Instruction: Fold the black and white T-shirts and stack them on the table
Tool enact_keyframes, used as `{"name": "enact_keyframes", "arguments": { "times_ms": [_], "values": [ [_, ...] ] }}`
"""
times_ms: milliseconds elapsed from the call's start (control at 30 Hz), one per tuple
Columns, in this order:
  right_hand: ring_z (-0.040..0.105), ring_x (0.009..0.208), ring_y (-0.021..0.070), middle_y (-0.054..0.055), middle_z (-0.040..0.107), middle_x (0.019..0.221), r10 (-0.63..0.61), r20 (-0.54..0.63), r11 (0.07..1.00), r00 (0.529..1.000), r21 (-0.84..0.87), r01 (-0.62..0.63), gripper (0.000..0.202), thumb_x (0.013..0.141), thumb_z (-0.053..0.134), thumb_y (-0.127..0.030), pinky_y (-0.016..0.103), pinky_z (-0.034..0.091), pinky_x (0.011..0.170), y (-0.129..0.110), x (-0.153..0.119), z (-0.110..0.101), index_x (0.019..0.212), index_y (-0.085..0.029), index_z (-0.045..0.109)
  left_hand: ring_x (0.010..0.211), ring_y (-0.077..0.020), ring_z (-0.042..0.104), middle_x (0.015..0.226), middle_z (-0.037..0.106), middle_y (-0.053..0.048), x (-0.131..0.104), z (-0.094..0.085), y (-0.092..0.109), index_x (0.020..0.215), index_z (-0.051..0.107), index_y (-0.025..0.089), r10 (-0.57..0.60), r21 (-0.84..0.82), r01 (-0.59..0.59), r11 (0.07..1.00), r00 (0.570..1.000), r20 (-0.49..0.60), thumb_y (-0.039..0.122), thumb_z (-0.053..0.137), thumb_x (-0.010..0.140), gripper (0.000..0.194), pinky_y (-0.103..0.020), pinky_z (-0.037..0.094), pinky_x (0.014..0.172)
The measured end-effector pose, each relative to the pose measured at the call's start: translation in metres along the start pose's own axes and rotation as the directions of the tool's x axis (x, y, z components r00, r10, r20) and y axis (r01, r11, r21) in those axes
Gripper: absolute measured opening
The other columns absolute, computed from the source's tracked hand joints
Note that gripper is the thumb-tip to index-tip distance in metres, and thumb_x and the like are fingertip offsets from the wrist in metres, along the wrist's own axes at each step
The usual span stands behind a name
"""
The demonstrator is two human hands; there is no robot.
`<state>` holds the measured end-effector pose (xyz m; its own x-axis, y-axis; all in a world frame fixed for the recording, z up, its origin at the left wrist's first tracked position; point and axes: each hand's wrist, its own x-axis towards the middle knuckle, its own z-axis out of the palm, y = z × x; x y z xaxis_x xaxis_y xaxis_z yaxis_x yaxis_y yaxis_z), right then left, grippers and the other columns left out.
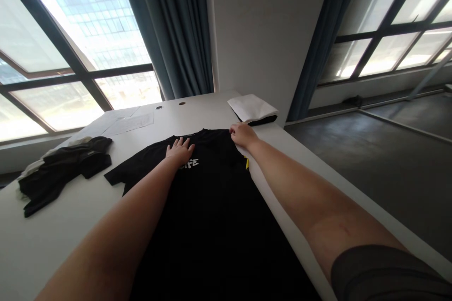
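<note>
"Shirt (219,207) lies on the bench (208,112); how would it handle?"
"Light and limp, I'd guess; grip the shoulders. Left hand (180,151) rests spread on its chest; right hand (244,135) seemingly pinches one shoulder."

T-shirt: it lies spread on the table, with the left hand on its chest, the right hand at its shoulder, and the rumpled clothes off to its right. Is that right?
Not quite: the head view shows the rumpled clothes to the left of the T-shirt. The rest stands: it lies spread on the table, left hand on its chest, right hand at its shoulder.
</note>
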<state>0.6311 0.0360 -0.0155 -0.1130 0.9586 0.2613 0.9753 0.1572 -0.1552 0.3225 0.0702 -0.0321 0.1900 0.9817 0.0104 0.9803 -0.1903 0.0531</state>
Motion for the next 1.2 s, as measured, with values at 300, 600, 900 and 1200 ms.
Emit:
{"name": "enact_keyframes", "arguments": {
  "times_ms": [300,600,900,1200],
  "values": [
    [0.071,0.083,0.0191,0.005,0.080,0.095,-0.090,0.320,0.995,0.943,-0.002,0.095,0.010,0.085,0.070,-0.017,0.026,0.043,0.067,0.009,-0.008,-0.027,0.091,-0.020,0.078,0.165,-0.0355,0.017,0.179,0.019,-0.008,0.012,0.005,0.002,0.170,0.032,0.029,-0.041,-0.043,0.042,0.998,0.999,0.016,0.067,0.027,0.104,0.077,-0.064,0.017,0.130],
    [0.075,0.100,0.0325,0.019,0.078,0.112,0.008,0.252,0.975,0.968,-0.216,0.048,0.028,0.100,0.051,-0.021,0.037,0.052,0.079,-0.048,-0.066,-0.034,0.119,-0.016,0.071,0.165,-0.0340,0.015,0.179,0.018,-0.008,0.009,0.006,0.003,0.170,0.033,0.028,-0.045,-0.069,0.045,0.997,0.999,0.010,0.067,0.027,0.103,0.077,-0.062,0.015,0.131],
    [0.073,0.099,0.0287,0.013,0.072,0.118,0.031,0.202,0.987,0.979,-0.159,0.001,0.032,0.105,0.053,-0.034,0.034,0.052,0.079,-0.052,-0.140,-0.045,0.129,-0.021,0.068,0.163,-0.0358,0.022,0.177,0.028,-0.011,0.002,0.005,0.005,0.165,0.043,0.026,-0.037,-0.104,0.029,0.994,0.997,-0.071,0.060,0.034,0.104,0.070,-0.064,0.020,0.129],
    [0.068,0.101,0.0238,0.011,0.073,0.113,0.070,0.109,0.996,0.992,-0.068,-0.063,0.021,0.101,0.063,-0.030,0.030,0.046,0.084,-0.026,-0.126,-0.043,0.116,-0.018,0.072,0.151,-0.0255,0.047,0.165,0.051,-0.003,-0.017,-0.012,0.059,0.155,0.054,0.030,0.428,-0.085,-0.455,0.886,0.876,-0.222,0.047,0.030,0.110,0.054,-0.045,0.033,0.126]
  ]
}}
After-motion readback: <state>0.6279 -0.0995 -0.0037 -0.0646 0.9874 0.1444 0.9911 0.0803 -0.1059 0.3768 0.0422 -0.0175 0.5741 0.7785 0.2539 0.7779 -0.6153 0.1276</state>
